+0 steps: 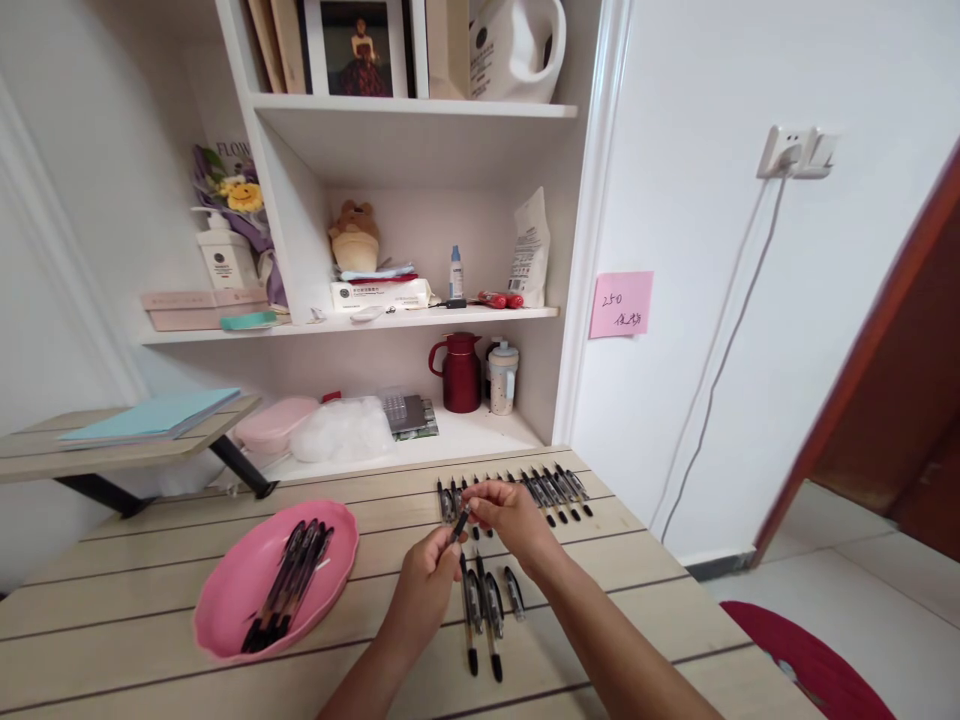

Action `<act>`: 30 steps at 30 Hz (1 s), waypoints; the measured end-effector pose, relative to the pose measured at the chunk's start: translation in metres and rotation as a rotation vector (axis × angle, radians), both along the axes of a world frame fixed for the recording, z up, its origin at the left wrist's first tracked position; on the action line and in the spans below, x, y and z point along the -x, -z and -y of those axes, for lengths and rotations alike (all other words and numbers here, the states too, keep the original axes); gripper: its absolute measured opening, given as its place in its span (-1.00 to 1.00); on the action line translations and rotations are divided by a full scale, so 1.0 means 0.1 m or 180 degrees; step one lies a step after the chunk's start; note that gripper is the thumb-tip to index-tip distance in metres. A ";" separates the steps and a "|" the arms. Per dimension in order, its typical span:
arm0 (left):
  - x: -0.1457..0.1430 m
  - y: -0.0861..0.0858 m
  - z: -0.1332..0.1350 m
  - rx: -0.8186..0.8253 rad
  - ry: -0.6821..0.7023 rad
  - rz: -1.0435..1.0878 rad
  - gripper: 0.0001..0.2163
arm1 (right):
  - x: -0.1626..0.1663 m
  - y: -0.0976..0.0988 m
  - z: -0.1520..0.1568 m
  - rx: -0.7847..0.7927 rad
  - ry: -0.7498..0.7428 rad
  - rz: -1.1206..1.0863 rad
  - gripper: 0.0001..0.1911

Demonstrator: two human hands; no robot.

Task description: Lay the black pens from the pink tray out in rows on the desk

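My left hand (pixel 426 580) is closed around the barrel of a dark gel pen (pixel 460 525) over the table. At the pen's upper end, the fingertips of my right hand (pixel 511 518) are pinched together on its tip; whether they hold a small part there is too small to tell. Just below my hands lie two uncapped pens (pixel 471 640) with caps beside them, and a loose black pen cap (pixel 514 593) sits to their right. Behind my right hand runs a row of several uncapped pens (pixel 559 492) with their caps, partly hidden by the hand.
A pink scalloped plate (pixel 214 600) on the left holds several black pens (pixel 289 585). Behind the wooden table (pixel 390 680) stands a white shelf (pixel 405 318) with a red jug (pixel 460 375) and a cup (pixel 502 380). A small raised stand (pixel 142 450) is at the left.
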State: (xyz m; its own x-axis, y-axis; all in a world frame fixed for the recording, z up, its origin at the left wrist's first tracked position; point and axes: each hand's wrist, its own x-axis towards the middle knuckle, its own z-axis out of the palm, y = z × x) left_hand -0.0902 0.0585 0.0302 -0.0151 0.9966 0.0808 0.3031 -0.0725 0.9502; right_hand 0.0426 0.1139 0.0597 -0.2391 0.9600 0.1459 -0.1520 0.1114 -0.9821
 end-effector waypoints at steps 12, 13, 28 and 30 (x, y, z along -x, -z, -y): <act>-0.04 -0.10 0.10 -0.1023 -0.0088 -0.0756 -0.69 | 0.05 -0.01 0.06 -0.0020 0.0240 -0.0138 -0.75; -0.04 -0.09 0.11 -0.1147 -0.0108 -0.0860 -0.68 | 0.05 -0.02 0.06 -0.0017 0.0243 -0.0124 -0.76; -0.06 -0.12 0.13 -0.1004 -0.0065 -0.0722 -0.66 | -0.06 -0.10 0.10 0.0332 -0.0407 -0.0230 -0.69; -0.06 -0.12 0.12 -0.0903 -0.0142 -0.0663 -0.66 | -0.05 -0.07 0.09 0.0323 -0.0436 -0.0364 -0.70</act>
State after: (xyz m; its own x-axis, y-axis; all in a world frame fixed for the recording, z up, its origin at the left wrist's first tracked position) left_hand -0.0844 0.0462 0.0426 -0.0123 0.9328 0.3602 0.4971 -0.3068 0.8116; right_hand 0.0474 0.1046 0.0672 -0.3558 0.9308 0.0836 -0.2701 -0.0168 -0.9627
